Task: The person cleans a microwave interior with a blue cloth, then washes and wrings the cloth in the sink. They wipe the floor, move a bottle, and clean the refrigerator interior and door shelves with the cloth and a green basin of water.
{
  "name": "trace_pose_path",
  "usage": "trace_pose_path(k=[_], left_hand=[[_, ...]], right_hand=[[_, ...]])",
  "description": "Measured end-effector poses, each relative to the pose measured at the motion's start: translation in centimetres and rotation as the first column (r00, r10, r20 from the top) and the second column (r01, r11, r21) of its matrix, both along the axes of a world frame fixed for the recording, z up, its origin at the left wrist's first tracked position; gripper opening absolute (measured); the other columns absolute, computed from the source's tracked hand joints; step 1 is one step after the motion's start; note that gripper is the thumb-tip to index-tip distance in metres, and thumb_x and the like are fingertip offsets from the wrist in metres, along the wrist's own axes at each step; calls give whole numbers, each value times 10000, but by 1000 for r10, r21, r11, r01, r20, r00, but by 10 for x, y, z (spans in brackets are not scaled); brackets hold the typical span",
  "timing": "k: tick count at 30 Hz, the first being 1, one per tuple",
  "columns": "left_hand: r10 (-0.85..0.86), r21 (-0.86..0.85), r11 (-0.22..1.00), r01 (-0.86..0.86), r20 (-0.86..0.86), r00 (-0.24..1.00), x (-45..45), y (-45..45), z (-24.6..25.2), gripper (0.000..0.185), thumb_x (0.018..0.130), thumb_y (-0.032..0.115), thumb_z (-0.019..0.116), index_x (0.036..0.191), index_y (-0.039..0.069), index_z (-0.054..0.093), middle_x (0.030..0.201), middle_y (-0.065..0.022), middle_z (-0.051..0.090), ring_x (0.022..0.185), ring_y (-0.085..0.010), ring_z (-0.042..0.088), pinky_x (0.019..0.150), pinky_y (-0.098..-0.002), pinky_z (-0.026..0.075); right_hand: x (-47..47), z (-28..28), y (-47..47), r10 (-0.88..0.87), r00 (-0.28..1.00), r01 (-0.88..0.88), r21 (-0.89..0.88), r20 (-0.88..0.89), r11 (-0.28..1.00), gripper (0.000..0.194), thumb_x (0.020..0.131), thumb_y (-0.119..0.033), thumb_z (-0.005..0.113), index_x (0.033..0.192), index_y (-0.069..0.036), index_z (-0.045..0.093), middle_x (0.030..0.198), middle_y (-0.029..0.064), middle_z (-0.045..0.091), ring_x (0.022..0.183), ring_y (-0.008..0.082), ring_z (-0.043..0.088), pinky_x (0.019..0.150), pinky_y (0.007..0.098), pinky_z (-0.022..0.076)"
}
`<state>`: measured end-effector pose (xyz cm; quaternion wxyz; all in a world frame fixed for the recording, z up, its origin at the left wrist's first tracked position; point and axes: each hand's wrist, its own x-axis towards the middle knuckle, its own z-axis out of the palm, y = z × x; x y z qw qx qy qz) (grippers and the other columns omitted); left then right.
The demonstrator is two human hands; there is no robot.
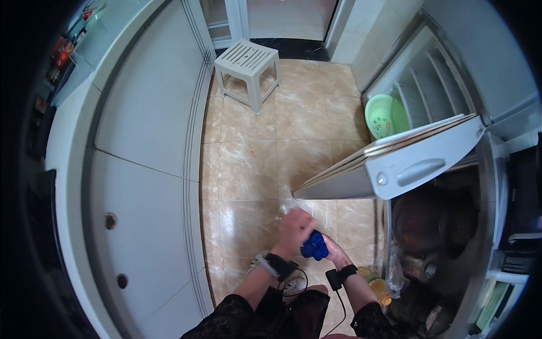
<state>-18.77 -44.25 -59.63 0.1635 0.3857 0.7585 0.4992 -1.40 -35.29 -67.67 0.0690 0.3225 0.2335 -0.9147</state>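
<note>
A crumpled dark blue cloth [315,247] is bunched up in my right hand [335,253], whose palm side is partly in sight. Just to the left and above it, my left hand [296,229] is blurred and bent toward the cloth. Whether its fingers grip the cloth cannot be made out. Both hands are low over the tiled floor [245,169], in front of an open refrigerator door [338,182] seen from above. Black straps with small boxes and cables circle both wrists.
Beyond the door, a light green basin [380,116] stands by the refrigerator's shelved compartment [427,84]. A beige plastic stool [250,63] is near the doorway. White cabinets [144,93] line the left. Dark pots [419,220] and an oil bottle [381,292] are at right.
</note>
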Motion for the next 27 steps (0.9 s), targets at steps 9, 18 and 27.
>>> trace_pose_path(k=[9, 18, 27], left_hand=[[-124, 152, 987, -60, 935, 333, -118, -55, 160, 768, 933, 671, 184, 1288, 79, 521, 1299, -84, 546, 1208, -215, 495, 1021, -337, 368], [-658, 639, 752, -162, 744, -118, -166, -6, 299, 886, 851, 741, 260, 1456, 94, 254, 1412, -69, 420, 1275, -204, 429, 1077, -379, 347], [-482, 499, 863, 79, 860, -164, -207, 144, 339, 666, 938, 488, 493, 1433, 89, 295, 1419, -78, 413, 1284, -239, 436, 1051, -436, 395]], right_hand=[[-153, 287, -33, -201, 967, 160, -247, -154, 956, 448, 1002, -231, 395, 1389, -5, 376, 1335, 113, 507, 1146, 202, 561, 976, 348, 462], [-253, 454, -1, -298, 920, 389, 504, -254, 771, 412, 899, -132, 547, 1282, -34, 432, 1198, 73, 537, 1071, 141, 535, 912, 295, 445], [-266, 534, 134, -168, 912, -403, 890, 373, -213, 496, 845, -291, 618, 1264, -61, 485, 1295, 163, 424, 1147, 388, 348, 893, 520, 340]])
